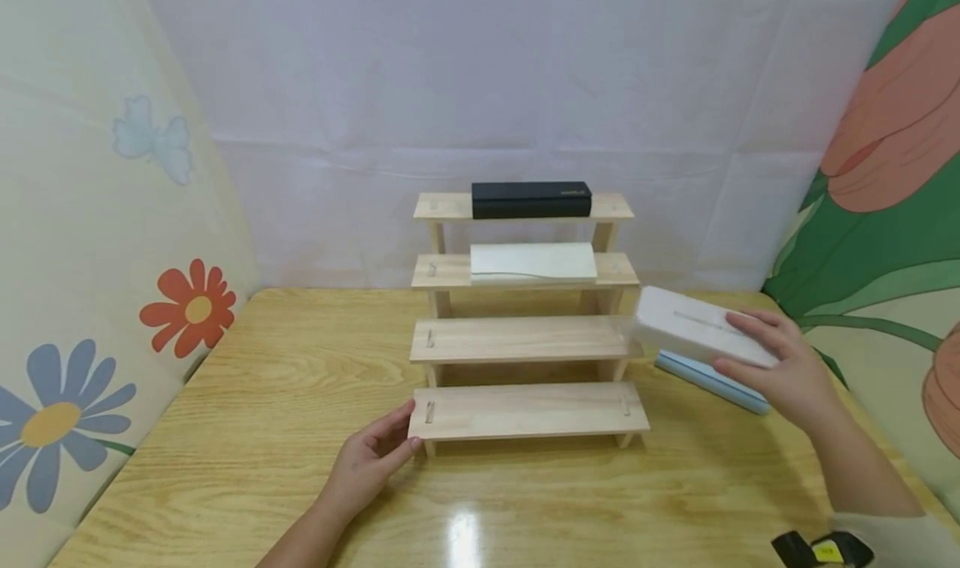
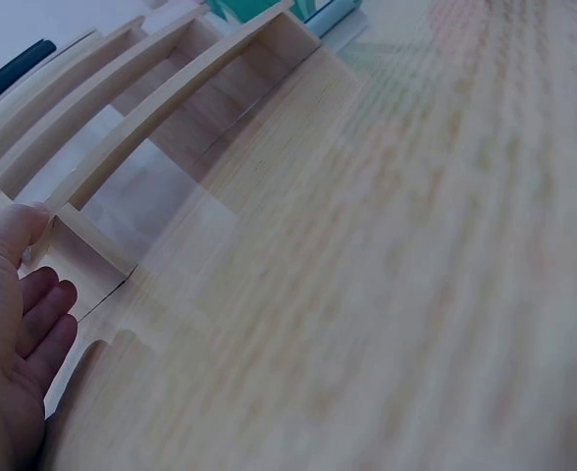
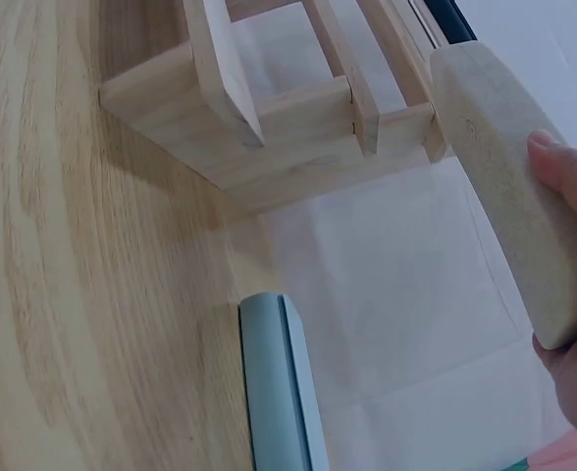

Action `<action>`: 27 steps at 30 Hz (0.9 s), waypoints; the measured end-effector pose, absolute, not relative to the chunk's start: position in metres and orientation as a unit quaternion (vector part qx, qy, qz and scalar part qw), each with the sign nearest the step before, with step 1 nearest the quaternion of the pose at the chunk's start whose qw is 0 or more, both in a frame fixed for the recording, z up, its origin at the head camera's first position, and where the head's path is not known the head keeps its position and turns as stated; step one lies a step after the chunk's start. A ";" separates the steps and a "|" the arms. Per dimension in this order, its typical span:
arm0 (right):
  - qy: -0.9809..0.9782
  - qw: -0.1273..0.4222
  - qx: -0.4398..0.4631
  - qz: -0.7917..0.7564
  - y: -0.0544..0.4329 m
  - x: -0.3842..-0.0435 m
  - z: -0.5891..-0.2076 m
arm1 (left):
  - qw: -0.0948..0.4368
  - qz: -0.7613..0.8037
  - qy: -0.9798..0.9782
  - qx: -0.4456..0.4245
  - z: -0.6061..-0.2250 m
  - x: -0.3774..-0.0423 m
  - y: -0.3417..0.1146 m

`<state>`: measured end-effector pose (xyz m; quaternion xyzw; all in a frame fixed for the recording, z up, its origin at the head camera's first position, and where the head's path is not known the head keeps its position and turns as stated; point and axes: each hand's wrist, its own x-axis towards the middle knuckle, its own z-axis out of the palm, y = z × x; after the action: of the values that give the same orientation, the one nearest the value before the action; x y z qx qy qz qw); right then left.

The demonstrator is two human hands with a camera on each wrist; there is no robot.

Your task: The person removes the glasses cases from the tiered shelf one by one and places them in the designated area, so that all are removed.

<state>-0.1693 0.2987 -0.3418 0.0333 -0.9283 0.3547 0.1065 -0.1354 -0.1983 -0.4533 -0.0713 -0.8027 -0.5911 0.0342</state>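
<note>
A four-step wooden display stand [image 1: 525, 341] stands on the table. My left hand [image 1: 372, 459] grips the left end of its lowest step, thumb at the front corner; in the left wrist view the other visible fingers of this hand [image 2: 48, 319] curl loosely below the board. In my right hand [image 1: 780, 359] is a white oblong case [image 1: 693, 322], pinched at its right end and held in the air beside the third step down. The right wrist view shows this case [image 3: 504, 186] tilted, with fingertips on its side.
A black oblong case [image 1: 531, 201] lies on the top step and a white flap-front case [image 1: 532, 262] on the second. A light blue case [image 1: 708, 380] lies on the table [image 1: 300, 368], right of the stand. White cloth [image 1: 480, 76] hangs behind; flower-printed panels flank both sides.
</note>
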 end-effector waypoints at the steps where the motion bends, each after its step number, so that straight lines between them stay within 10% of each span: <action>1: -0.928 0.105 0.030 0.355 0.300 -0.168 -0.342 | 0.034 -0.591 -0.803 -0.071 -0.453 -0.135 -0.198; 27: -0.928 0.134 0.004 0.347 0.326 -0.155 -0.380 | 0.030 -0.578 -0.814 -0.055 -0.452 -0.136 -0.198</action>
<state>-0.1549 0.3260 -0.3804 0.0037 -0.9281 0.3474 0.1336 -0.1356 -0.1982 -0.4523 -0.0549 -0.8139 -0.5776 0.0299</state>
